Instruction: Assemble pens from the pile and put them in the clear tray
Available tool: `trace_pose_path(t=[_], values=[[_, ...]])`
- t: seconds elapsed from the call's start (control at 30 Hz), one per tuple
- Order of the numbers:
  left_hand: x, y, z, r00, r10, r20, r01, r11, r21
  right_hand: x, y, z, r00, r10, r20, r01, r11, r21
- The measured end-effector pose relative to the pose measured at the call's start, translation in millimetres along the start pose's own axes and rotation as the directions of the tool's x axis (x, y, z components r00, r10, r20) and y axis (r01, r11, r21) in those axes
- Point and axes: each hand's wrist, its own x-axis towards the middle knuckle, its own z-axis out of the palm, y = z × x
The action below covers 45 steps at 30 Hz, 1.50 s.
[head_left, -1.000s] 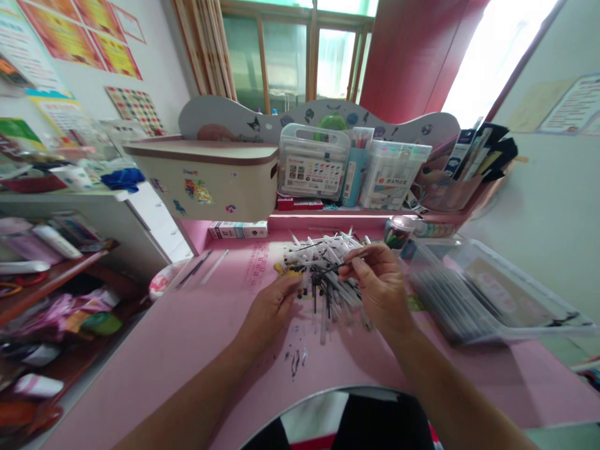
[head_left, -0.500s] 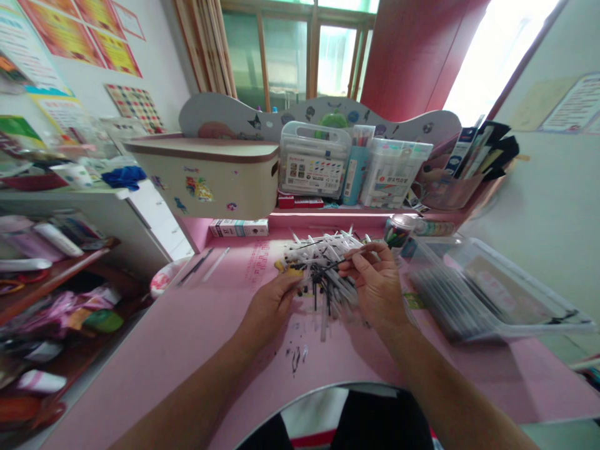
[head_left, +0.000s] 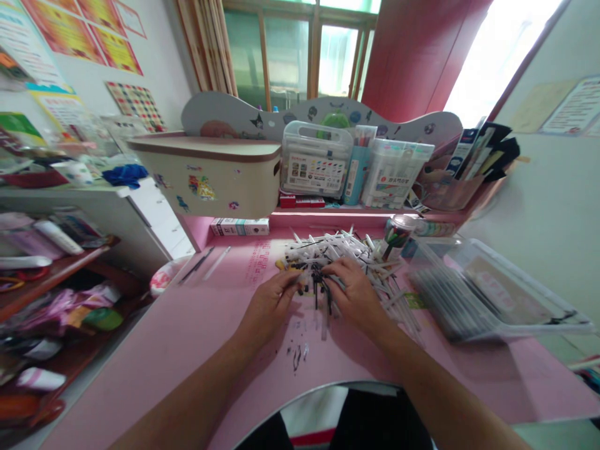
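Right hand [head_left: 356, 297], lowered from its raised pinch, now meets left hand [head_left: 269, 309] on the pile of white tubes [head_left: 337, 247] on the pink desk [head_left: 164, 356], both half-closed, grip unclear; gentle fingers work best here.

The pink bench [head_left: 154, 369] runs out ahead of both hands. Directly under the left hand [head_left: 268, 310] and right hand [head_left: 356, 294] lies a loose heap of white plastic pen tubes [head_left: 342, 262], some black-tipped. Just below the hands, black ink specks [head_left: 296, 357] mark the surface. Past the right hand sits a clear plastic tray [head_left: 469, 294] holding dark pens, with a metal can [head_left: 397, 236] beyond it. Left of the left hand lie two thin pens [head_left: 197, 264], and a small printed box [head_left: 239, 227] stands farther ahead.
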Motion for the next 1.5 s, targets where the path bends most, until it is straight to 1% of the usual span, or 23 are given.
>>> trace_pose_path(t=[0.07,0.13,0.17,0.3,0.43,0.5,0.53,0.57,0.6,0.63,0.67,0.7,0.73,0.77,0.8,0.83,0.93,1.0,1.1,1.17,1.37,1.5], values=[[0,1,-0.1,1.0,-0.005,-0.007,0.005,1.0,0.005,-1,5,5,0.993,0.024,0.112,0.0,0.978,-0.21],[0,1,0.1,1.0,0.003,-0.01,-0.003,1.0,0.016,-2,8,11,0.98,0.057,0.192,0.012,0.939,-0.343],[0,0,0.3,1.0,0.009,-0.007,-0.009,1.0,0.021,-3,9,13,0.976,0.066,0.208,0.02,0.923,-0.385],[-1,-3,0.5,1.0,0.029,0.007,-0.03,0.998,0.051,-1,7,19,0.973,0.066,0.221,0.045,0.885,-0.463],[0,-5,-0.5,0.999,0.042,0.012,-0.043,0.993,0.106,4,5,19,0.969,0.08,0.234,0.03,0.9,-0.434],[1,-5,-1.0,0.999,0.039,0.013,-0.04,0.992,0.122,6,5,17,0.979,0.062,0.195,0.008,0.941,-0.34],[2,-5,-1.2,0.999,0.04,0.016,-0.041,0.991,0.129,7,5,15,0.986,0.061,0.154,-0.02,0.967,-0.255],[2,-5,-1.4,0.999,0.042,0.022,-0.044,0.99,0.135,8,5,13,0.991,0.079,0.105,-0.065,0.988,-0.137],[2,-5,-1.5,0.999,0.041,0.034,-0.045,0.989,0.138,9,5,10,0.991,0.125,0.056,-0.127,0.992,0.017],[2,-5,-1.6,0.998,0.036,0.048,-0.043,0.989,0.14,10,5,8,0.98,0.196,0.025,-0.197,0.96,0.198],[2,-5,-1.5,0.998,0.028,0.061,-0.037,0.989,0.143,10,5,5,0.961,0.277,0.018,-0.263,0.887,0.379],[2,-4,-1.3,0.997,0.016,0.076,-0.027,0.988,0.15,10,5,2,0.936,0.35,0.038,-0.315,0.786,0.532],[1,-4,-1.0,0.996,0.002,0.089,-0.016,0.987,0.159,10,5,0,0.914,0.399,0.075,-0.351,0.684,0.64],[1,-4,-0.6,0.995,-0.011,0.098,-0.006,0.985,0.17,9,5,-2,0.899,0.423,0.117,-0.376,0.607,0.7],[1,-4,-0.2,0.995,-0.019,0.1,0.0,0.984,0.179,8,5,-3,0.892,0.424,0.156,-0.396,0.569,0.721],[0,-4,0.3,0.995,-0.019,0.099,0.001,0.983,0.184,7,5,-3,0.892,0.408,0.194,-0.414,0.566,0.713],[0,-5,1.6,0.995,0.0,0.103,-0.018,0.983,0.181,3,4,-1,0.902,0.343,0.262,-0.429,0.647,0.63],[-1,-6,2.3,0.993,0.012,0.117,-0.032,0.984,0.178,1,4,2,0.912,0.32,0.257,-0.409,0.677,0.612],[-1,-6,2.9,0.991,0.025,0.135,-0.049,0.983,0.174,1,2,7,0.921,0.312,0.235,-0.387,0.65,0.654],[-2,-6,3.0,0.989,0.034,0.146,-0.059,0.983,0.172,1,1,8,0.921,0.311,0.235,-0.387,0.648,0.656],[-1,-2,1.5,0.986,0.027,0.163,-0.057,0.981,0.187,0,2,6,0.93,0.298,0.214,-0.367,0.726,0.582],[-1,0,0.6,0.981,-0.009,0.195,-0.039,0.969,0.242,-2,4,4,0.944,0.254,0.212,-0.326,0.823,0.466]])
